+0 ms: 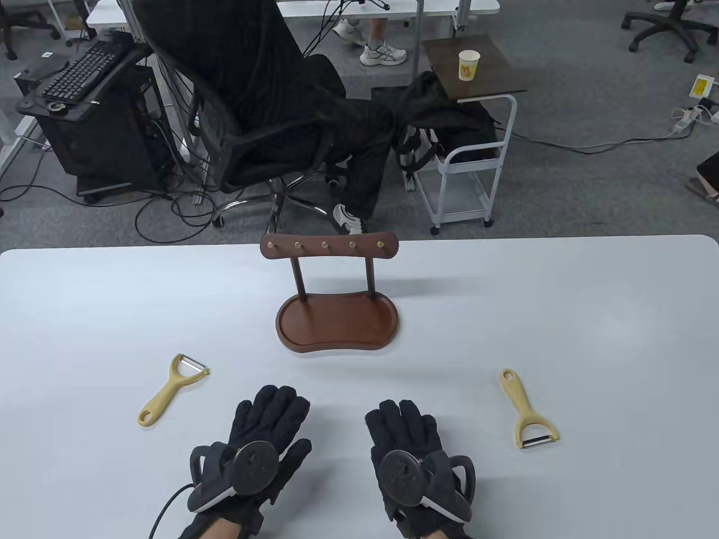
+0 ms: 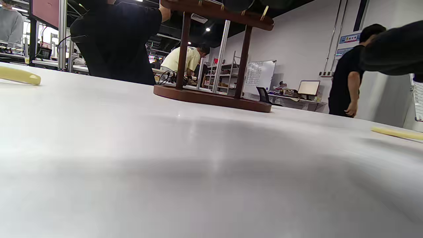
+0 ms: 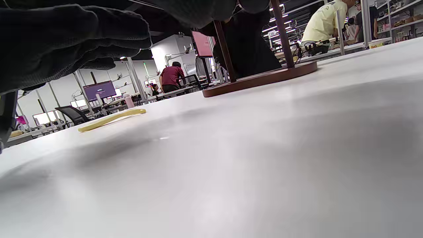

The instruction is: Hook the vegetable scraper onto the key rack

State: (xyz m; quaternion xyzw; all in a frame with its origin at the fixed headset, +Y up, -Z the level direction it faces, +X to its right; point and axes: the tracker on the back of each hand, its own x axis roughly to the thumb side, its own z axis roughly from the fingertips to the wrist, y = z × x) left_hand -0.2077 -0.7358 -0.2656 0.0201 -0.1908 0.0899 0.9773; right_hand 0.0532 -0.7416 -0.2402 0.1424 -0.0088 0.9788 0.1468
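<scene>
Looking down in the table view, the left hand (image 1: 264,435) and right hand (image 1: 405,446) lie flat on the white table (image 1: 590,314), palms down, fingers extended, holding nothing. One vegetable scraper (image 1: 168,388) lies to the left of the left hand, blade far; a second scraper (image 1: 527,409) lies to the right of the right hand, blade near. The key rack (image 1: 336,297) stands farther away, centred, its five pegs bare. Left wrist view: rack base (image 2: 211,97) ahead, yellow handles at the left edge (image 2: 19,76) and right edge (image 2: 396,133). Right wrist view: gloved fingers (image 3: 66,43) overhead, a scraper (image 3: 110,119) at left, rack base (image 3: 261,78) beyond.
</scene>
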